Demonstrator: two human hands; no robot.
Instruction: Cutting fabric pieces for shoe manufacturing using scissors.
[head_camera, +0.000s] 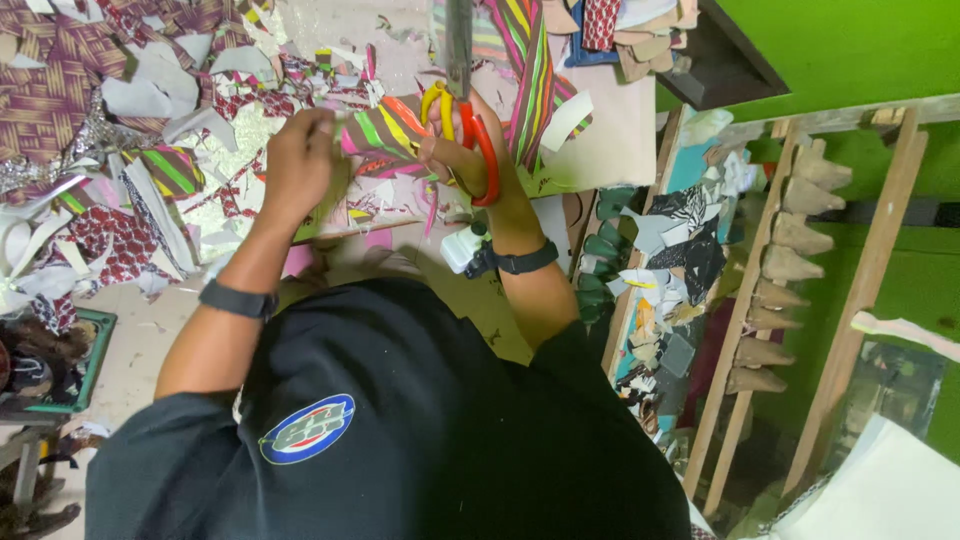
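Right hand (462, 150) clenched in scissors (470, 120) handles — blades point away. Left hand (300, 160) grips striped piece (385, 130), just left of scissors, long axis crosswise — over tabletop (610, 140).

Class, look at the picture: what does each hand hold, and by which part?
The right hand holds scissors by their red and yellow handle loops. The left hand grips the striped fabric piece at its left edge.

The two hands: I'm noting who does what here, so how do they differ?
The right hand grips red-and-yellow-handled scissors, its fingers through the loops; the left hand holds no tool and pinches the striped fabric piece. The right sits higher on the bench than the left. Both wear black wristbands.
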